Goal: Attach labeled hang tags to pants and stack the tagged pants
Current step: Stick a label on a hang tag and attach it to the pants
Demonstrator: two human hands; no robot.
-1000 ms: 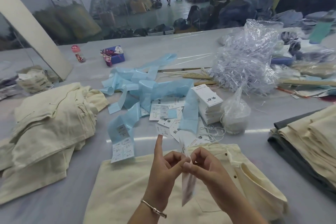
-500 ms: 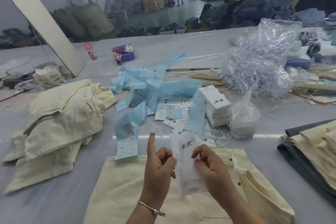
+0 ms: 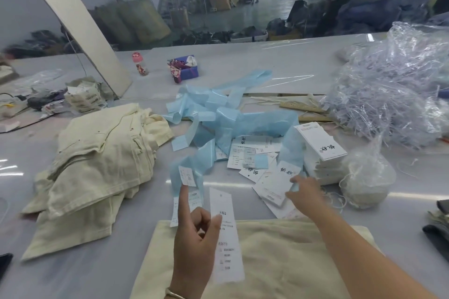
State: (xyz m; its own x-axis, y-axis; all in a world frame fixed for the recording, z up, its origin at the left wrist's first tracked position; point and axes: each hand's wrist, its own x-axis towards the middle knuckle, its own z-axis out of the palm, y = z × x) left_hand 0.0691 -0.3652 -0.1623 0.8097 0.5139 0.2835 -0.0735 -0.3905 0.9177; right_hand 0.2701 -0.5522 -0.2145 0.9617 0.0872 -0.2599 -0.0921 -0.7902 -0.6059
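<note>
Your right hand (image 3: 302,188) has let go of the long tag (image 3: 227,238) your left hand (image 3: 194,238) pinches above the pants (image 3: 279,257), reaching, fingers loose, onto the loose hang tags (image 3: 277,182) for another.

A long white hang tag (image 3: 227,238) with small printed lines stands nearly upright, pinched by the left hand's fingers (image 3: 213,222) above a flat cream pair of pants (image 3: 279,257). More white tags (image 3: 274,182) lie scattered just under the right hand's fingers (image 3: 295,181), beside a neat tag stack (image 3: 320,145). Left of the fingers sits a crumpled heap of cream pants (image 3: 97,160).
</note>
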